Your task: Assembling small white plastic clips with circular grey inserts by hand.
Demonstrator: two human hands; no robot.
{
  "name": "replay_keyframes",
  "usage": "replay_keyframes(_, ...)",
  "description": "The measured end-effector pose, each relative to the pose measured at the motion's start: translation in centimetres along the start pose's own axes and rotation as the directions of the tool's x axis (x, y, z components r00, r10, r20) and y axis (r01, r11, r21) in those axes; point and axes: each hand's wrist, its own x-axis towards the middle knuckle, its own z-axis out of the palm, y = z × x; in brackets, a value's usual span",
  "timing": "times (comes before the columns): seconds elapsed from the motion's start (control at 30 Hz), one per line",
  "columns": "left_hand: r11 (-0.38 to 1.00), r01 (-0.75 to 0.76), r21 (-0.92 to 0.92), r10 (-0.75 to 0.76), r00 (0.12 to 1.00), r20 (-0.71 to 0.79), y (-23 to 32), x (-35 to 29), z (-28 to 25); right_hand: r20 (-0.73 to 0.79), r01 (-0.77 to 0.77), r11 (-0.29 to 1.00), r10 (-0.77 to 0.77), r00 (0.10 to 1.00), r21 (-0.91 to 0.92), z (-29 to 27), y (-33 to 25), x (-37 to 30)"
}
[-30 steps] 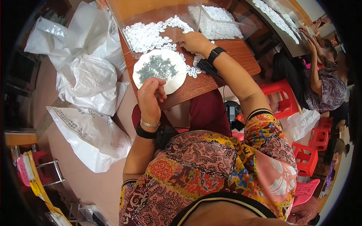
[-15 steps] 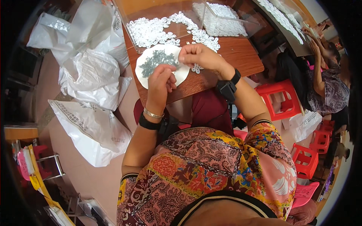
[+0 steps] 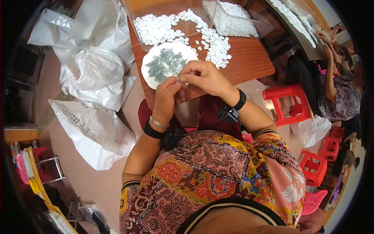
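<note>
My left hand (image 3: 166, 93) and my right hand (image 3: 204, 78) meet at the fingertips over the table's near edge. Both are closed in a pinch; whatever lies between the fingers is too small or hidden to make out. Just beyond them, a round whitish plate (image 3: 149, 80) holds a heap of small grey pieces (image 3: 165, 64). Past the plate, many small white oval pieces with holes (image 3: 156, 31) are spread over the brown wooden table (image 3: 249, 64). A strand of these white pieces (image 3: 218, 50) reaches down to the right of the plate.
A clear plastic box (image 3: 233, 23) full of white pieces stands at the back of the table. White sacks (image 3: 93, 78) crowd the floor on the left. Red stools (image 3: 288, 103) stand to the right, where another person (image 3: 339, 93) works at a dark table.
My right hand has come down from over the plate's right side to meet my left hand. My left hand has shifted slightly, and both are now nearer to me.
</note>
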Motion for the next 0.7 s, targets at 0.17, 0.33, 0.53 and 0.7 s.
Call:
replay_keyframes(0.17,0.994,-0.051,-0.096,0.05,0.999,-0.01,-0.6,-0.3,-0.3,0.011,0.045,0.999,-0.045,0.999,-0.009,0.6,1.0,0.0)
replay_keyframes(0.33,0.995,-0.05,-0.091,0.053,0.998,0.03,-0.9,-0.8,-0.9,0.079,0.007,0.991,0.003,0.997,-0.133,0.6,0.1,-0.4)
replay_keyframes(0.53,0.998,0.06,0.001,-0.06,0.998,0.033,-1.3,-1.2,-1.3,0.101,0.203,0.792,-0.177,0.979,-0.576,1.3,-0.8,-0.8)
replay_keyframes(0.7,0.98,0.056,-0.19,-0.039,0.995,0.09,-1.1,-1.5,-1.6,0.186,0.387,0.641,-0.36,0.914,-0.662,1.4,-0.8,-0.8)
